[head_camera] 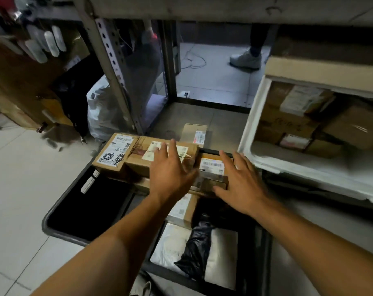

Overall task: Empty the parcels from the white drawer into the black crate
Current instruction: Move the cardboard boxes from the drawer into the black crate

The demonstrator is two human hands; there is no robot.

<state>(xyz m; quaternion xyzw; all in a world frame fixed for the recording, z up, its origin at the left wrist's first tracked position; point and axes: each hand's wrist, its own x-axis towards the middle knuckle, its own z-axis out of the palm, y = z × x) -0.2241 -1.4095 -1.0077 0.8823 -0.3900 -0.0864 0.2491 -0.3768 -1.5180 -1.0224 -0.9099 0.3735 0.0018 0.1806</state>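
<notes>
Over the black crate [59, 210], at six o'clock in the view, both arms are reaching forward toward a heap of cardboard parcels [138, 155] stacked along the crate's far rim. The left hand [170, 171] is hovering with fingers spread and empty just above the long brown box on top of the heap; that box is lying with its long axis running from nine to three o'clock. The right hand [240, 182] is also spreading open and gripping nothing, its palm sitting over a smaller labelled box [212, 167] at the heap's three-o'clock end.

What the coming move is turning on, in my judgement, is the white drawer [251, 116], which is lying at about two o'clock from the right fingers, near but apart from them. It is sitting tilted, with its open face turned toward the crate, and several brown boxes [288, 122] are waiting inside. The right hand is the nearer of the two and looks better placed to reach in.

Standing in the way, the drawer's thick white front wall is rising between fingers and contents. A black plastic bag [199, 248] and pale mailers are lying in the crate's near part, while its nine-o'clock corner is looking free.
</notes>
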